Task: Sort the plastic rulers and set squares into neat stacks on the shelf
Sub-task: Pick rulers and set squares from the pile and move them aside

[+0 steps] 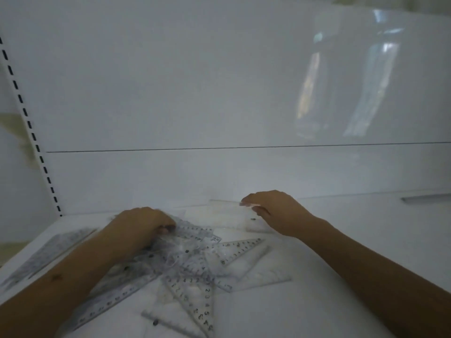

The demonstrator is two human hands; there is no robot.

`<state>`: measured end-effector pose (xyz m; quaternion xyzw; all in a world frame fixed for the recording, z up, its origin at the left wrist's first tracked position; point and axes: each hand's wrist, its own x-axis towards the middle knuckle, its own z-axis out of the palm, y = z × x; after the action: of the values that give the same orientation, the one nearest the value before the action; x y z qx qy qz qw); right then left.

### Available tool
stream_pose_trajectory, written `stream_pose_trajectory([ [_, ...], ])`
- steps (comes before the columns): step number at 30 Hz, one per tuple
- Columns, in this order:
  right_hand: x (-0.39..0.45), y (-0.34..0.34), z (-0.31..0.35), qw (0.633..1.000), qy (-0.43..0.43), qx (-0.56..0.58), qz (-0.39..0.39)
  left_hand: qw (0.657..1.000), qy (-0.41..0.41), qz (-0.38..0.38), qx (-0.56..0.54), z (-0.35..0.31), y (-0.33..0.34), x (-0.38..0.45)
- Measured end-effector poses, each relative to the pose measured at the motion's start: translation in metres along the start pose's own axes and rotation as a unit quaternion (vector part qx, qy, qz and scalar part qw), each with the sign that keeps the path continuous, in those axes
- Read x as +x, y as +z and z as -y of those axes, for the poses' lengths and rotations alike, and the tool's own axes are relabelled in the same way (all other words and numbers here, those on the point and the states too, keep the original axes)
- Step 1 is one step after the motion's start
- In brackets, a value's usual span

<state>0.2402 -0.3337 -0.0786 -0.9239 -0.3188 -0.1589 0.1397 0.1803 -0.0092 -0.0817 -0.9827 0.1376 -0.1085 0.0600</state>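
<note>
Clear rulers and set squares sit in a messy pile (185,272) on the white shelf (341,240), pointing every which way. My left hand (144,225) grips some at the pile's top-left. My right hand (273,211) pinches a clear ruler (227,206) lying left-right near the back wall (219,93).

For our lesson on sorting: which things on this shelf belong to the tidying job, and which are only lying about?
Part of the job:
- mixed pile of clear rulers and set squares
- clear piece held by the right hand
- left hand in the pile
- stack of rulers at left

Lying about:
- grey strip at far right
</note>
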Motion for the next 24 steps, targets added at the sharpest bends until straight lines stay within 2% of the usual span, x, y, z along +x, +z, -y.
stream_pose_trajectory([
  [4, -0.001, 0.008, -0.006, 0.997, 0.047, 0.059, 0.006, 0.997, 0.05, -0.047, 0.028, 0.002, 0.002, -0.007],
  [7, 0.002, 0.021, -0.008, 0.999, 0.019, 0.04, 0.031, 0.99, 0.095, -0.104, 0.001, 0.01, 0.007, -0.01],
  [8, 0.003, 0.025, -0.01, 0.998, 0.006, 0.048, 0.032, 0.992, 0.091, -0.079, -0.025, 0.012, 0.007, -0.013],
  [12, 0.005, 0.03, -0.013, 0.995, -0.012, 0.097, 0.035, 0.991, 0.068, -0.068, -0.096, 0.02, 0.012, -0.013],
  [15, 0.004, 0.029, -0.015, 0.993, -0.015, 0.105, 0.056, 0.986, 0.07, -0.083, -0.126, 0.021, 0.01, -0.015],
  [19, 0.002, 0.024, -0.023, 0.994, -0.011, 0.092, 0.055, 0.968, 0.051, -0.16, -0.185, 0.021, 0.006, -0.012],
  [21, 0.001, 0.02, -0.024, 0.994, -0.012, 0.096, 0.046, 0.967, 0.047, -0.171, -0.182, 0.021, 0.006, -0.013],
  [24, 0.001, 0.001, -0.021, 0.998, -0.024, 0.051, 0.039, 0.968, 0.049, -0.144, -0.198, 0.011, 0.0, -0.013],
])
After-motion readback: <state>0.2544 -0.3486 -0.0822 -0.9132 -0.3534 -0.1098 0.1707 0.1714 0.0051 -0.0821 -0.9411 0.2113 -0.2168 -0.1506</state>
